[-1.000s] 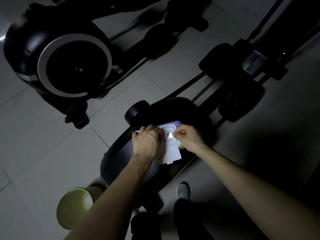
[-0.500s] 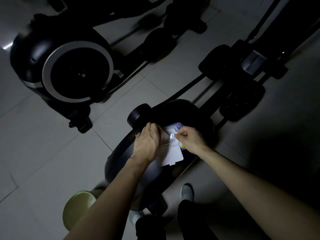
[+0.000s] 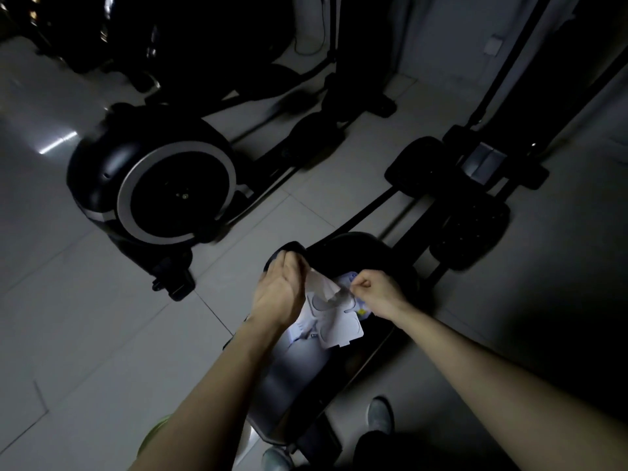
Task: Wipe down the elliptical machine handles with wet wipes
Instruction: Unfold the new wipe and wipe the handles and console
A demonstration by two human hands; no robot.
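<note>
A white pack of wet wipes (image 3: pixel 334 326) lies on the dark housing (image 3: pixel 367 253) of the nearest elliptical machine. My left hand (image 3: pixel 282 290) is raised above the pack's left side and pinches a white wet wipe (image 3: pixel 321 283) that stretches down to the pack's opening. My right hand (image 3: pixel 377 292) is closed, pinching at the pack's opening or its flap; which one is too small to tell. The room is dim. No handle of this machine is clearly in view.
A second elliptical with a silver-ringed flywheel (image 3: pixel 176 193) stands on the tiled floor to the left. Black pedals (image 3: pixel 469 229) and rails run off to the right. A green bucket (image 3: pixel 151 440) peeks out under my left forearm. My shoes (image 3: pixel 380 414) stand below the machine.
My left hand has lifted off the pack and drawn a wipe up and to the left. My right hand stays at the opening. The camera has tilted up.
</note>
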